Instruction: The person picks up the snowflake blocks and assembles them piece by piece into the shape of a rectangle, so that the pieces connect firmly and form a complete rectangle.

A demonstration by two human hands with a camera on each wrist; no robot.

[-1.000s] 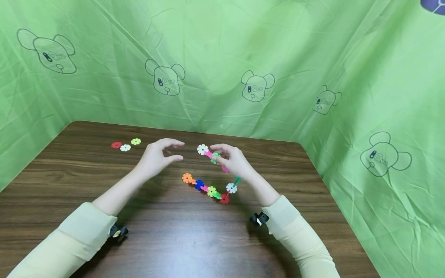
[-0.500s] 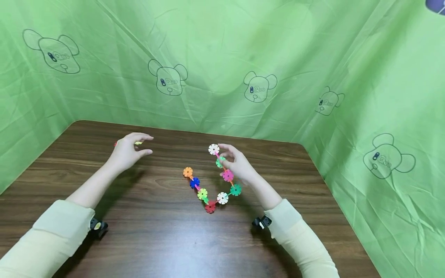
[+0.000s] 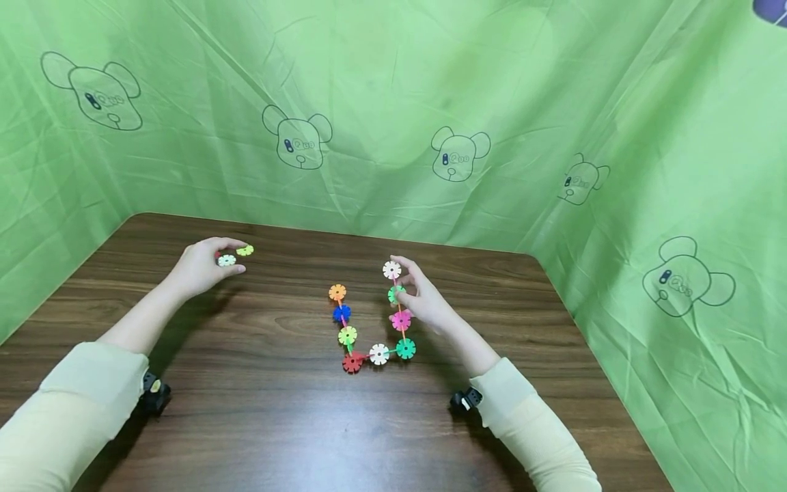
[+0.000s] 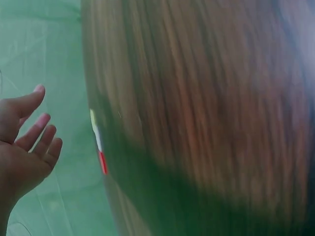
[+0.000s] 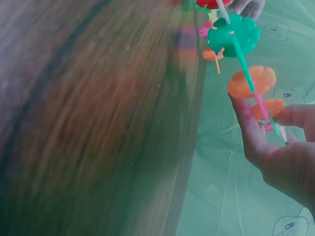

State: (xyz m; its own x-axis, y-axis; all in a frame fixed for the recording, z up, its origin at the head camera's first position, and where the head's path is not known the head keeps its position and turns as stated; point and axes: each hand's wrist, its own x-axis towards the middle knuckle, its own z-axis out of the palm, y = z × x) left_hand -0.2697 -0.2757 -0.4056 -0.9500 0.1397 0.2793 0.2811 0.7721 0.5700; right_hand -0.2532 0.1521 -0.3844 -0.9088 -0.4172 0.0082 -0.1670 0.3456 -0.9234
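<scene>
A chain of interlocking snowflake discs (image 3: 402,320) in several colours hangs in a U shape in the head view. My right hand (image 3: 424,297) pinches its right side near the top, by a green disc (image 3: 396,294). The right wrist view shows thumb and fingers about orange discs (image 5: 252,81). At the far left, my left hand (image 3: 198,268) holds nothing, its thumb and fingers apart. Beside its fingertips are a white disc (image 3: 227,260) and a yellow disc (image 3: 244,250). A red disc (image 4: 102,162) shows in the left wrist view, mostly hidden by the hand in the head view.
The brown wooden table (image 3: 264,424) spans beneath both arms. Green curtains (image 3: 381,82) with bear-face outlines stand close behind its back edge and along both sides. A small black wrist camera (image 3: 465,401) sits below each sleeve.
My left hand has moved left, away from the chain to the loose discs. The right hand keeps its grip and has shifted slightly right and down, while the chain swung into a U.
</scene>
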